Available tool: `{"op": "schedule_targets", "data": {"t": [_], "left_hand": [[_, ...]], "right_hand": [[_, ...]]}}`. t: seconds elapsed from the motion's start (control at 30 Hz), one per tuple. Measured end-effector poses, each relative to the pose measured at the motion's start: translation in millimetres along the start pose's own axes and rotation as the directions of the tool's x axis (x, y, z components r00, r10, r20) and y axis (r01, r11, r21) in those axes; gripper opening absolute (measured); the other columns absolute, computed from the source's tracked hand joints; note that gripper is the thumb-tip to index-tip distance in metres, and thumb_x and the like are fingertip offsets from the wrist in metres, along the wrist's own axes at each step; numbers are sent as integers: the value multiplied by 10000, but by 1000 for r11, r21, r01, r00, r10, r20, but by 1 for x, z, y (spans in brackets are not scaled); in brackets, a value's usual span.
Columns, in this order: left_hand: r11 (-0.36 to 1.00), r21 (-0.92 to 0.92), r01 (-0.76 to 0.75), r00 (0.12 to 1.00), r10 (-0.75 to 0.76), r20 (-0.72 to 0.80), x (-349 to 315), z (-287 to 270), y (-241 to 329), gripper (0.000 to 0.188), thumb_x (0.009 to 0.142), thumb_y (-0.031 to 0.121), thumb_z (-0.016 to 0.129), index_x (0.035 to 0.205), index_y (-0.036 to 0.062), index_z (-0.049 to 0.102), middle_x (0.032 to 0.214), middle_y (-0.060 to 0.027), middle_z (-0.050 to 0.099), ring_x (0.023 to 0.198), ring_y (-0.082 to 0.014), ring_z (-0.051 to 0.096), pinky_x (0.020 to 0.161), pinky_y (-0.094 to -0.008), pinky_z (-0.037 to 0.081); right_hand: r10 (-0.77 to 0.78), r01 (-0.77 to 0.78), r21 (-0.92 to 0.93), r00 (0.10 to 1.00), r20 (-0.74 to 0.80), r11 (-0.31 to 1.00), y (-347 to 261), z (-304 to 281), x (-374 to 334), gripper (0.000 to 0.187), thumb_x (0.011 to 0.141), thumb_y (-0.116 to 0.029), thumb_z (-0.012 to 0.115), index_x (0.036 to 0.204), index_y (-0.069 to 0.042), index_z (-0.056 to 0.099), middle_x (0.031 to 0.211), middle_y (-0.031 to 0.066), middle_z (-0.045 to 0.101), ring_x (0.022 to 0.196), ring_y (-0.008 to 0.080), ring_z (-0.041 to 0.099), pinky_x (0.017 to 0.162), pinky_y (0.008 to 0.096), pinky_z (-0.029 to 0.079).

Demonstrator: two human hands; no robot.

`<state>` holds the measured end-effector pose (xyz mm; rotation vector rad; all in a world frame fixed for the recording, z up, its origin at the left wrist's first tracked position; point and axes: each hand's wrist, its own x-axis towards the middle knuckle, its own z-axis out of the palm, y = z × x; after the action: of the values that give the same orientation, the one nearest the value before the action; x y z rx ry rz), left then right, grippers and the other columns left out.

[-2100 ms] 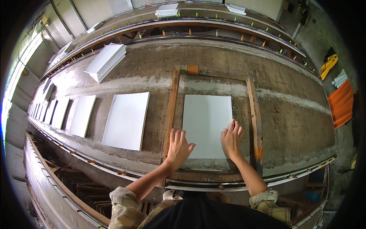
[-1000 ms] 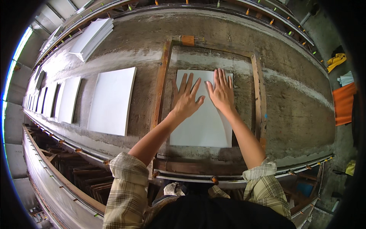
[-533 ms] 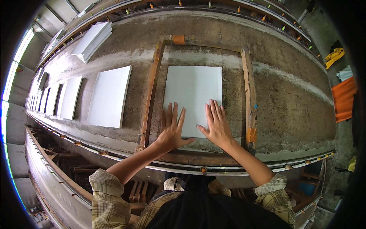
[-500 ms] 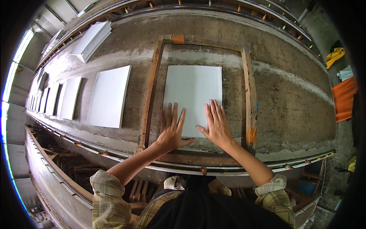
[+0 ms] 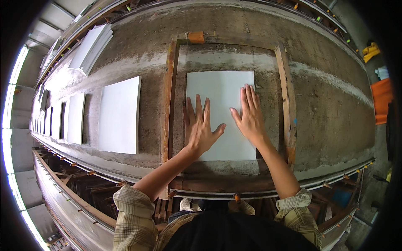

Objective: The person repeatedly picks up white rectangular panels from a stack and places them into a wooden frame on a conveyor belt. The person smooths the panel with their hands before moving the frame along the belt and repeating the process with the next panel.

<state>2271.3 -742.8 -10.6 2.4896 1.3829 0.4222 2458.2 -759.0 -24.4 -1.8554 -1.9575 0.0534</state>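
Note:
A white rectangular sheet or thin stack [image 5: 217, 85] lies flat on the long table [image 5: 331, 117], inside a wooden frame [image 5: 169, 92]. My left hand [image 5: 200, 129] rests on the sheet's left part, fingers spread and pointing away from me, the outer fingers reaching its left edge. My right hand [image 5: 252, 115] lies flat along the right edge, thumb held apart from the fingers. Neither hand grips anything. An orange piece [image 5: 196, 37] is wrapped round the frame's far bar.
Left of the frame lies another white rectangular stack [image 5: 119, 115], with more [image 5: 76, 118] in a row beyond it. A taller white stack [image 5: 91, 48] sits at the far left. Pegs [image 5: 237, 197] line the table's near rail. Orange cloth [image 5: 380, 102] hangs at far right.
Both hands have slid farther up the sheet, away from me, and stay flat on it. The view has shifted slightly; the sheet still lies within the frame.

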Motion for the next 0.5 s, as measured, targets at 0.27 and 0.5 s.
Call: {"op": "schedule_targets", "data": {"t": [0.27, 0.5], "left_hand": [[996, 94, 9, 1000, -9, -7, -19, -48, -13, 892, 773, 388, 654, 1410, 3, 161, 1443, -304, 53, 1347, -457, -22, 1037, -634, 35], [915, -365, 172, 982, -190, -15, -89, -67, -69, 853, 741, 137, 674, 1419, 46, 163, 1445, -259, 151, 1349, -373, 155, 1055, -506, 224]], "right_hand": [[149, -100, -255, 973, 179, 962, -4, -56, -18, 710, 864, -402, 543, 1374, 3, 261, 1423, 247, 234, 1339, 401, 173, 1099, 494, 155], [436, -465, 69, 864, 251, 882, 47, -112, -114, 778, 818, -108, 624, 1434, -204, 161, 1419, 267, 224, 1324, 422, 201, 1024, 490, 324]]}}
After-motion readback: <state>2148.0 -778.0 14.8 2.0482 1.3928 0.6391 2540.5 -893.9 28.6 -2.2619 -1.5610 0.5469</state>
